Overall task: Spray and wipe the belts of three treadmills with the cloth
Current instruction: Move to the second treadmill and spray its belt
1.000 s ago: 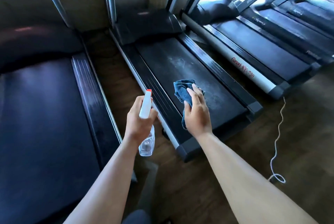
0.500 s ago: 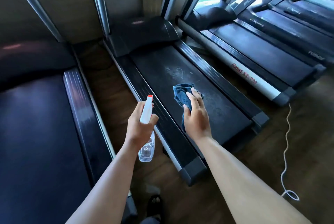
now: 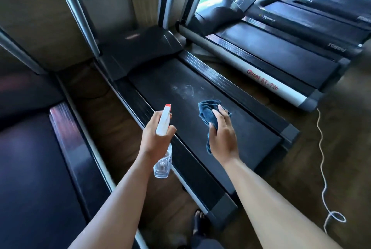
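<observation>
Over the middle treadmill's belt (image 3: 243, 136), seen from the head camera, the right hand (image 3: 222, 140) pinched a bunched blue cloth (image 3: 206, 111) between curled fingers and thumb, the cloth hanging just above or on the belt; which of the two could not be told. The left hand (image 3: 154, 140) was wrapped round the neck of a clear spray bottle (image 3: 163, 165), whose white, red-tipped nozzle aimed forward along the belt's left edge. Pale wet-looking streaks (image 3: 186, 90) lay on the belt just ahead of the cloth, so spraying here seemed done and wiping barely begun, with most of this dull, dusty surface left to cover. The belt on the left (image 3: 30, 168) looked darker and glossier, perhaps already cleaned, though that was only a guess; the belt on the right (image 3: 281, 61) gave no sign either way. A white cord (image 3: 322, 168) trailed over the floor on the right.
</observation>
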Demonstrator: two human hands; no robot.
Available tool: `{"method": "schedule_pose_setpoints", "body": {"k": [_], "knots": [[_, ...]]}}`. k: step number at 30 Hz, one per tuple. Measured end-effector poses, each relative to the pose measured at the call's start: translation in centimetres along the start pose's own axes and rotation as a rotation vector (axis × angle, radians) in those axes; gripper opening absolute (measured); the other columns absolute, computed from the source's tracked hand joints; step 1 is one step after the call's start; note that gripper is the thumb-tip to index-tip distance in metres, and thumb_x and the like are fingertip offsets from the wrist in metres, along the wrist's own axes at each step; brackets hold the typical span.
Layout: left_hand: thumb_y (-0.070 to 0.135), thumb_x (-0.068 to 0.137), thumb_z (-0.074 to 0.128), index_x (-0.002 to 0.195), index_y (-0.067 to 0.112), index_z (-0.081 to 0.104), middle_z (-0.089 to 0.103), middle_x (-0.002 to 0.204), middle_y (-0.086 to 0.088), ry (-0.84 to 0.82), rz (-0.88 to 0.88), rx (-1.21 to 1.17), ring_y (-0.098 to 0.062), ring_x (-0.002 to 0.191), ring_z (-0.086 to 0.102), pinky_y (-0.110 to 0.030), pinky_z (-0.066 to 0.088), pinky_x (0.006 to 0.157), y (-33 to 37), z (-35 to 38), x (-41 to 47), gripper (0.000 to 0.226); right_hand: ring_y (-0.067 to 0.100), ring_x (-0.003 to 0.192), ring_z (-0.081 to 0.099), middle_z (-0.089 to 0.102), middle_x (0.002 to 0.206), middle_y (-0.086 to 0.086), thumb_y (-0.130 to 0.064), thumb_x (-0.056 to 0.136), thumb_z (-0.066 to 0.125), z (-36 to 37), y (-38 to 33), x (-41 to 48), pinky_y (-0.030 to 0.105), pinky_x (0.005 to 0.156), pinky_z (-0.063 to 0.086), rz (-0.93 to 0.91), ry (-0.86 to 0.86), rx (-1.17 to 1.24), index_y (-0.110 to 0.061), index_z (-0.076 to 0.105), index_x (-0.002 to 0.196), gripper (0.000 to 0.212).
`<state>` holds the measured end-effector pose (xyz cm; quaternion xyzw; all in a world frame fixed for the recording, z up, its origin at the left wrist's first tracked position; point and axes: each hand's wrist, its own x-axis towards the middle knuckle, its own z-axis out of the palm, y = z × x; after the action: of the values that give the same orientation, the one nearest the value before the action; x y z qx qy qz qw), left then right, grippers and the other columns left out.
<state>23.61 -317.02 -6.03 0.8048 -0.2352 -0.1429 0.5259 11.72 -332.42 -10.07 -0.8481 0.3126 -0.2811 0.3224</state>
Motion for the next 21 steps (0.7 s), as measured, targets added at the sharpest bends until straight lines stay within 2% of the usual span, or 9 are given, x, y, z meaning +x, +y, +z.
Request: {"method": "schedule_pose_setpoints", "body": {"k": [3,7,12,16,21], "knots": [[0.01,0.084,0.062,0.101,0.028,0.058,0.062,0.085,0.007,-0.021,0.013,0.014,-0.008,0.072,0.054,-0.026,0.045,0.068,0.3,1.1,2.8,0.025,0.02,0.145,0.03,0.035,0.155,0.004,-0.007,0.1,0.046,0.4,1.3,2.3,0.029,0.117,0.028,0.024,-0.001,0.018,-0.005,0.044,0.143,0.042],[0.009,0.083,0.061,0.099,0.028,0.059,0.062,0.085,0.005,-0.046,0.008,-0.002,-0.009,0.071,0.053,-0.027,0.044,0.068,1.3,3.0,6.6,0.025,0.021,0.144,0.031,0.035,0.155,0.004,-0.007,0.101,0.047,0.6,3.4,5.8,0.035,0.117,0.032,0.069,0.011,0.027,-0.006,0.044,0.143,0.042],[0.008,0.084,0.062,0.102,0.028,0.059,0.063,0.088,0.004,-0.065,0.001,-0.01,-0.018,0.078,0.057,-0.029,0.047,0.069,1.8,4.8,10.6,0.028,0.021,0.145,0.032,0.036,0.155,0.003,-0.006,0.1,0.048,1.1,5.7,9.1,0.036,0.116,0.034,0.103,0.01,0.035,-0.008,0.044,0.143,0.043],[0.007,0.084,0.062,0.103,0.028,0.06,0.064,0.091,0.006,-0.09,-0.001,-0.022,-0.014,0.079,0.058,-0.025,0.046,0.071,2.3,5.9,13.5,0.029,0.024,0.144,0.033,0.039,0.153,0.005,-0.003,0.098,0.052,2.1,7.0,11.0,0.041,0.115,0.036,0.133,0.03,0.033,-0.006,0.047,0.141,0.044],[0.008,0.083,0.063,0.102,0.029,0.06,0.061,0.082,0.012,-0.141,-0.002,0.001,-0.007,0.067,0.052,-0.022,0.045,0.064,1.9,6.4,18.5,0.029,0.027,0.143,0.035,0.041,0.152,0.008,0.0,0.096,0.054,3.7,7.6,13.8,0.043,0.115,0.036,0.168,0.061,0.034,-0.003,0.047,0.14,0.045]]}}
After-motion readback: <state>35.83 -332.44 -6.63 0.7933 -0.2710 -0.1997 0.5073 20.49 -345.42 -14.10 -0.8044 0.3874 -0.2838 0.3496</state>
